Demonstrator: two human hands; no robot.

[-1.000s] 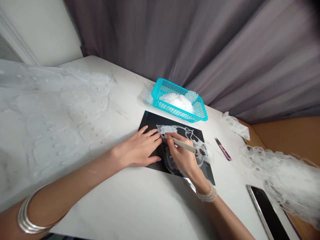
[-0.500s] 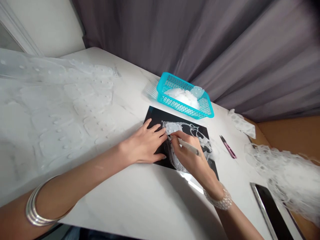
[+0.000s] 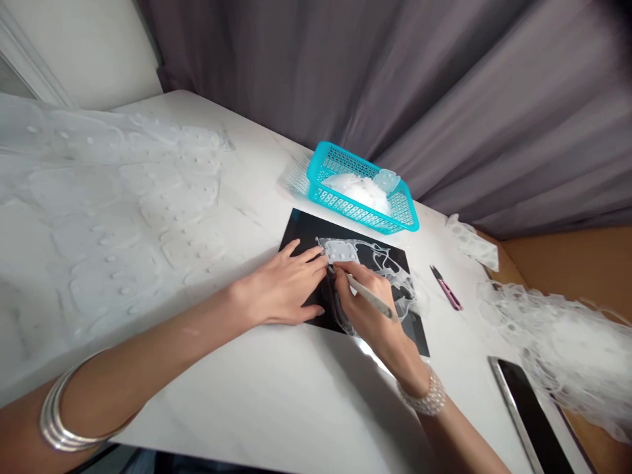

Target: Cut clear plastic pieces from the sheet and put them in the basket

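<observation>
My left hand lies palm down with spread fingers on a black board, its fingertips at the edge of a clear plastic sheet with raised dots. My right hand pinches a slim, pale-handled, pen-like tool. The tool's tip is hidden by the fingers, close beside my left fingertips. Right of the dotted part, the sheet's thin, looping strips lie on the board. Part of the sheet is covered by my right hand.
A turquoise basket with translucent pieces stands behind the board. Pink-handled snips lie to the right. Nearer me are a phone and a heap of clear plastic scraps. Embossed clear sheets cover the table's left side.
The whole view has shifted slightly, so things appear a little further left. My right hand and its tool have moved very slightly along the sheet; my left hand stays pressed down.
</observation>
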